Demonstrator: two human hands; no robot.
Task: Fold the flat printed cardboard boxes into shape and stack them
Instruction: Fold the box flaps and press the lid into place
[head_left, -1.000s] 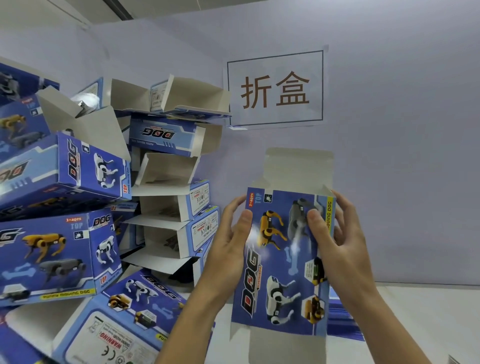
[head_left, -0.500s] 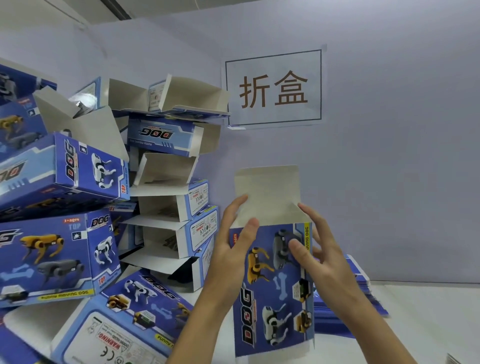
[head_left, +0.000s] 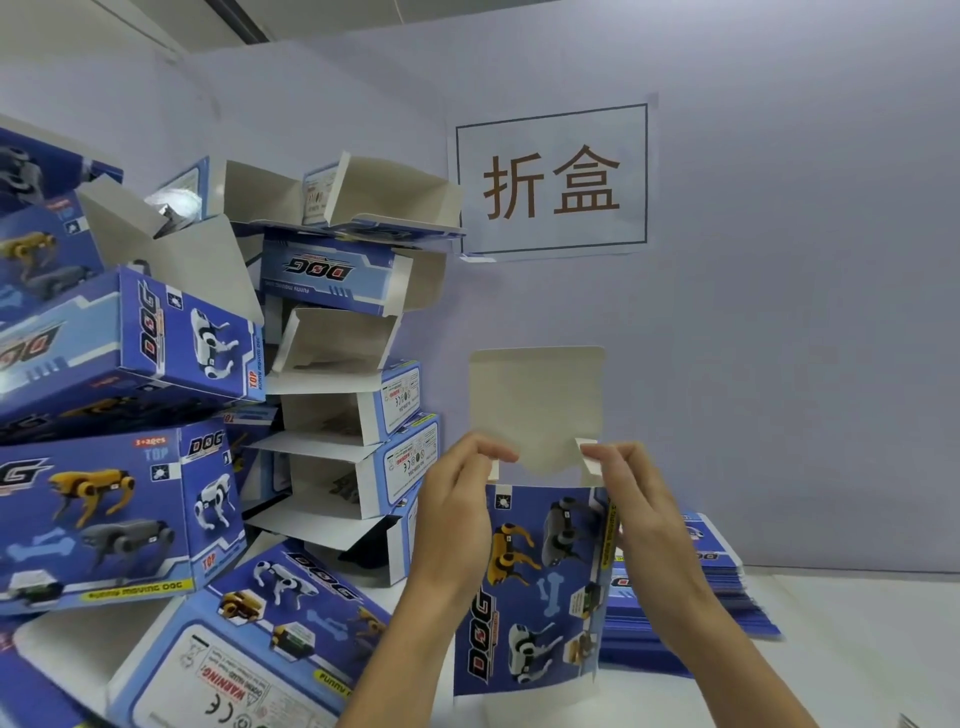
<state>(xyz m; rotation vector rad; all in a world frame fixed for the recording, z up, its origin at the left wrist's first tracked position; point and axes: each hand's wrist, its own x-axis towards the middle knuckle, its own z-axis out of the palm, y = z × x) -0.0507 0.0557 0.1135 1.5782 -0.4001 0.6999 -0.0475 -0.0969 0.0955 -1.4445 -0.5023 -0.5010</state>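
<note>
Box (head_left: 540, 587) printed "DOG", upright; left hand (head_left: 457, 519), right hand (head_left: 636, 504) pinching its side flaps.

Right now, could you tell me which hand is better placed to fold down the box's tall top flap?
Probably neither: the left hand and right hand each pinch a side tab below the top flap of the box.

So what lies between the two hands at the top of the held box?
In the head view, the box's upright white top flap rises between the left hand and right hand, which pinch its small side tabs.
</note>
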